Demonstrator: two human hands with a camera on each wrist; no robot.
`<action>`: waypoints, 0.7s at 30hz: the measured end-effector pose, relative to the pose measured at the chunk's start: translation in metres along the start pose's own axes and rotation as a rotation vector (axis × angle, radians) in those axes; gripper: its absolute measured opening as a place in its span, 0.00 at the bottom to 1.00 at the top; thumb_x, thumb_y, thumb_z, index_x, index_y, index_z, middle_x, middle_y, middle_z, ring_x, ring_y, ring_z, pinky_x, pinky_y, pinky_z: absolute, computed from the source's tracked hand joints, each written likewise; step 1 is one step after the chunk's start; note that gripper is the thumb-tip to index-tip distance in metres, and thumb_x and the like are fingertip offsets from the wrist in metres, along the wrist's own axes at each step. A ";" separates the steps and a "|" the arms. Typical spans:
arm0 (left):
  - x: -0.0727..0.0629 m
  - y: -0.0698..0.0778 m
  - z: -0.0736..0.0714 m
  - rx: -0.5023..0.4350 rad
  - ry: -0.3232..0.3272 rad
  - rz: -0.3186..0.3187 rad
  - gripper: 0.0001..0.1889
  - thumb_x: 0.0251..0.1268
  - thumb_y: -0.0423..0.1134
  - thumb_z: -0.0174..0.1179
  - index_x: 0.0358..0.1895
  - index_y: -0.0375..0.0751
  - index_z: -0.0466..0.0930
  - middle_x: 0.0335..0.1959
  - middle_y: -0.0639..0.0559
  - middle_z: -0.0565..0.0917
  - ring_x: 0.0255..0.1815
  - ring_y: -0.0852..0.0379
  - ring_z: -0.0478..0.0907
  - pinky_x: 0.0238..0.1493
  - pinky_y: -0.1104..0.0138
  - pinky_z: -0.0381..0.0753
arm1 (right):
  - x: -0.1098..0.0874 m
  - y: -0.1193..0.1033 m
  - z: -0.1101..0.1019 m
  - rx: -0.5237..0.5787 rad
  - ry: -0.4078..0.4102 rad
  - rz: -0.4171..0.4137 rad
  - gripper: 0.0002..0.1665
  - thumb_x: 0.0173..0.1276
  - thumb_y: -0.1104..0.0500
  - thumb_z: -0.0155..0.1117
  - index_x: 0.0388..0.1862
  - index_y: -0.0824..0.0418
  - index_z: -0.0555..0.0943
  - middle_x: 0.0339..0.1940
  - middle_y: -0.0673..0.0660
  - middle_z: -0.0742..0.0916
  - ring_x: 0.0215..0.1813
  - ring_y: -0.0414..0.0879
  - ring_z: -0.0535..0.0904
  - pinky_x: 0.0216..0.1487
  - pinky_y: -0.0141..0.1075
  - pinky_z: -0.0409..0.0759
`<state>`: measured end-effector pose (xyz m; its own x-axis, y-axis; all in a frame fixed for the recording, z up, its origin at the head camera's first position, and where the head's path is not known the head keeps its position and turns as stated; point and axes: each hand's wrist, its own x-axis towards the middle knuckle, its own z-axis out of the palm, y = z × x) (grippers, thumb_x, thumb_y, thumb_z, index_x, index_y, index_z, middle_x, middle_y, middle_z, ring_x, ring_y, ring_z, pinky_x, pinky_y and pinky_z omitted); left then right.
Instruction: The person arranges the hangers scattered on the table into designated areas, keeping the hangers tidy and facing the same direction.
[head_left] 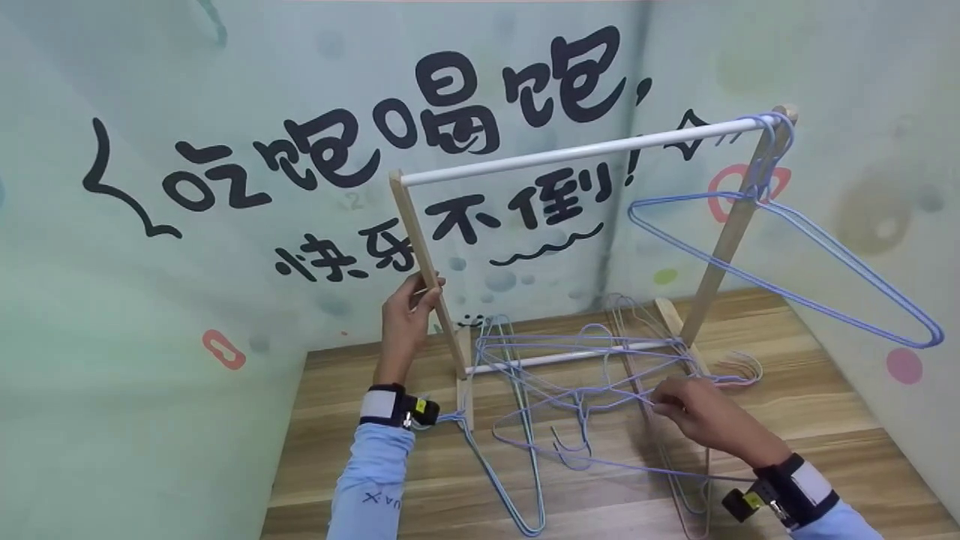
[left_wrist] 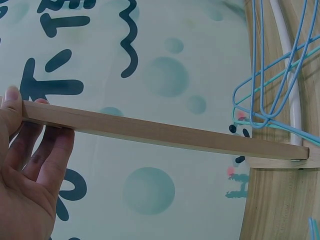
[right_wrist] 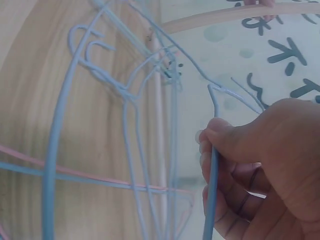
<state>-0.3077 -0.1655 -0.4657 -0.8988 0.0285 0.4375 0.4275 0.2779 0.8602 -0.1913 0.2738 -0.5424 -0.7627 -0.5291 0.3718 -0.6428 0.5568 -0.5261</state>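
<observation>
My left hand point(head_left: 405, 319) grips the left wooden upright point(head_left: 417, 232) of a hanger rack, thumb on one side and fingers on the other; the left wrist view shows this upright point(left_wrist: 150, 132) close. My right hand point(head_left: 705, 416) pinches a bluish wire clothes hanger point(right_wrist: 214, 175) between thumb and fingers, low in front of the rack. Its wire stretches across above the floor. A pair of blue hangers point(head_left: 795, 297) hangs from the right end of the rack's white top bar point(head_left: 570, 154).
Several loose wire hangers, including blue hangers point(head_left: 534, 450), lie tangled around the rack's white lower bar point(head_left: 555, 361) on the wood-grain surface point(head_left: 337, 450). Pinkish hangers lie at the right. Printed walls point(head_left: 150, 300) enclose the back and sides.
</observation>
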 end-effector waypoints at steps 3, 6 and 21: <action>0.000 -0.001 0.000 -0.010 0.008 0.031 0.16 0.75 0.31 0.58 0.62 0.30 0.77 0.56 0.36 0.82 0.57 0.40 0.81 0.56 0.54 0.83 | 0.001 -0.004 -0.006 -0.003 0.021 0.003 0.09 0.65 0.72 0.70 0.35 0.58 0.84 0.29 0.44 0.81 0.29 0.34 0.73 0.26 0.32 0.76; 0.001 -0.003 0.000 -0.016 0.008 0.049 0.16 0.75 0.32 0.59 0.61 0.30 0.78 0.54 0.36 0.83 0.56 0.37 0.82 0.55 0.54 0.84 | 0.003 -0.008 -0.012 -0.027 0.045 0.001 0.10 0.65 0.72 0.70 0.35 0.57 0.84 0.31 0.43 0.81 0.30 0.34 0.73 0.27 0.32 0.76; 0.000 -0.001 -0.001 0.028 -0.015 0.021 0.17 0.76 0.35 0.58 0.61 0.31 0.77 0.54 0.44 0.83 0.56 0.48 0.82 0.57 0.62 0.82 | 0.009 -0.014 -0.030 -0.098 0.126 0.007 0.13 0.61 0.75 0.71 0.34 0.57 0.84 0.28 0.41 0.78 0.27 0.33 0.70 0.23 0.31 0.72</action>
<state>-0.3081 -0.1670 -0.4660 -0.8910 0.0487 0.4514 0.4437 0.3035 0.8432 -0.1911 0.2806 -0.5090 -0.7662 -0.4438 0.4647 -0.6365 0.6233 -0.4543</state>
